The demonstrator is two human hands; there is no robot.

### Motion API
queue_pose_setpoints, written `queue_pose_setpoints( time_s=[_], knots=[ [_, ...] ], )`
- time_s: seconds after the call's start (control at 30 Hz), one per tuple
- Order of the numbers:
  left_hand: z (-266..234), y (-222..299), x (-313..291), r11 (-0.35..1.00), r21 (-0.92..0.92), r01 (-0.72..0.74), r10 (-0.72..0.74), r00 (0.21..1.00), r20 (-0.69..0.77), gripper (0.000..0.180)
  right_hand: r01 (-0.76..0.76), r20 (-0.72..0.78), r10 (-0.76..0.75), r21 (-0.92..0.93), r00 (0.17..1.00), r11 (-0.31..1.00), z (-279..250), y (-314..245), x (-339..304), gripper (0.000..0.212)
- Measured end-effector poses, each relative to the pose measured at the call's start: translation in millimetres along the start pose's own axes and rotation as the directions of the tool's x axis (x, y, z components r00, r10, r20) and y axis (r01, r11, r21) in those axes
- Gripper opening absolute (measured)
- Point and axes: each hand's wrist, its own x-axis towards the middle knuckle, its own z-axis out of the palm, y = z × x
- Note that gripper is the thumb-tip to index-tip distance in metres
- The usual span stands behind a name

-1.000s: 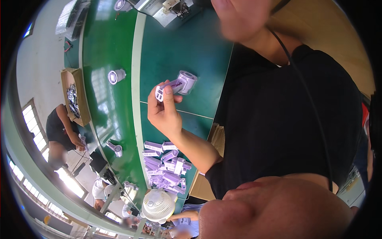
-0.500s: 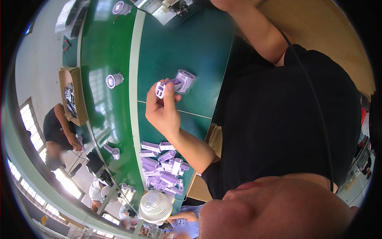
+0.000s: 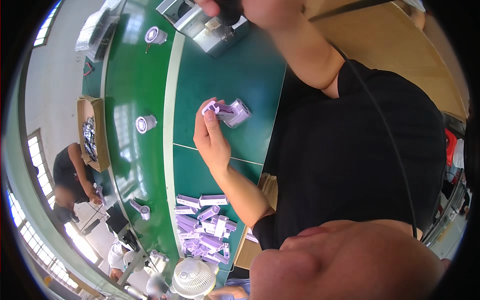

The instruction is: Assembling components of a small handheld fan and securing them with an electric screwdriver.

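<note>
My left hand (image 3: pixel 214 142) grips a lilac plastic housing (image 3: pixel 239 114), which has a round barrel and a short handle like a hair dryer body. The thumb lies along the open handle end, and the barrel points away from the palm over the dark green table. At the top edge, my right hand (image 3: pixel 267 11) is partly cut off and blurred. Its fingers curl round a black object (image 3: pixel 230 12) whose kind I cannot make out. Just below that hand stands a grey metal device (image 3: pixel 200 32) on the table.
Lilac handle shells (image 3: pixel 207 227) lie heaped beside my left forearm, near a white fan (image 3: pixel 192 277). Lilac round-barrelled units (image 3: pixel 146 124) stand along the shiny green belt (image 3: pixel 122 150). Beyond it are a carton of small metal parts (image 3: pixel 82 107) and a co-worker (image 3: pixel 72 175) holding a lilac piece.
My right hand has come further into view, now with the black object in its grasp. My left hand has shifted slightly right and tilted the housing. The whole view has moved a little.
</note>
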Motion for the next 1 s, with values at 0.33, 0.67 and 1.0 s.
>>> queue_pose_setpoints(
  time_s=[0.33, 0.67, 1.0],
  knots=[
    [18.4, -22.4, -3.1, 0.949, -0.243, -0.200, 0.199, 0.980, -0.030, 0.036, -0.034, 0.093, 0.036, -0.024, 0.995, 0.999, 19.3, -14.7, 19.2, 0.055],
    [30.4, -47.3, -8.0, 0.850, -0.486, -0.202, 0.200, 0.978, -0.057, 0.045, -0.395, -0.021, 0.395, 0.013, 0.918, 0.919, 78.0, -102.4, 36.4, 0.084],
    [34.0, -41.3, -2.9, 0.864, -0.470, -0.182, 0.178, 0.983, -0.053, 0.047, -0.527, 0.218, 0.490, 0.172, 0.844, 0.832, 98.8, -95.8, 43.6, 0.092]
  ],
)
